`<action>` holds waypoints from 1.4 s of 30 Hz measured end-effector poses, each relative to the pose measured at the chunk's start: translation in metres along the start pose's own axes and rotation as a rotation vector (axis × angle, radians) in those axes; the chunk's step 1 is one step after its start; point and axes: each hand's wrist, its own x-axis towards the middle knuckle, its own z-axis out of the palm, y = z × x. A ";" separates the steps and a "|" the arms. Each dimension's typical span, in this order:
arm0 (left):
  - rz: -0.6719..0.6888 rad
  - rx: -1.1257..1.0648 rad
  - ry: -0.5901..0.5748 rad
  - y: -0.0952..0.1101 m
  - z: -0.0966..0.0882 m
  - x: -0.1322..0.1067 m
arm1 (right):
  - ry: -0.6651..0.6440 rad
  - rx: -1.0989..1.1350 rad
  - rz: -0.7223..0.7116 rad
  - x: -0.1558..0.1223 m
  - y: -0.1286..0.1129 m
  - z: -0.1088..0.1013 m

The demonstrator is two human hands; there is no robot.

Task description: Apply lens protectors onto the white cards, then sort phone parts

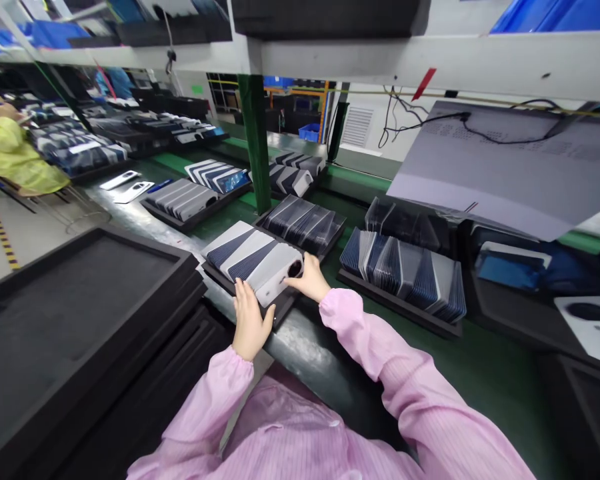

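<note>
A row of white and grey phone back panels [255, 257], with dark striped gaps between them, leans in a black foam tray [285, 305] before me. My left hand [250, 319] rests its fingertips on the near edge of the row, fingers stretched and thumb apart. At the other edge, my right hand [309, 279] pinches the front panel, its thumb on the face below a dark camera opening. The fingers behind that edge are partly hidden.
More trays hold grey panels [180, 199], dark clear panels [303, 223] and fanned blue-grey panels [403, 273]. Large black trays [80, 287] are stacked at left. A green post [255, 143] rises behind the row, below a white shelf beam [330, 60]. A person in a yellow sleeve [15, 150] sits far left.
</note>
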 end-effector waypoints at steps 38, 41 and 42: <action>-0.091 0.047 0.071 -0.011 0.007 0.017 | -0.411 -0.477 -0.360 0.069 0.010 -0.033; -0.112 0.059 0.050 -0.009 0.007 0.018 | -0.495 -0.671 -0.377 0.068 0.005 -0.035; -0.119 0.064 0.044 -0.008 0.006 0.018 | -0.504 -0.732 -0.383 0.068 0.003 -0.036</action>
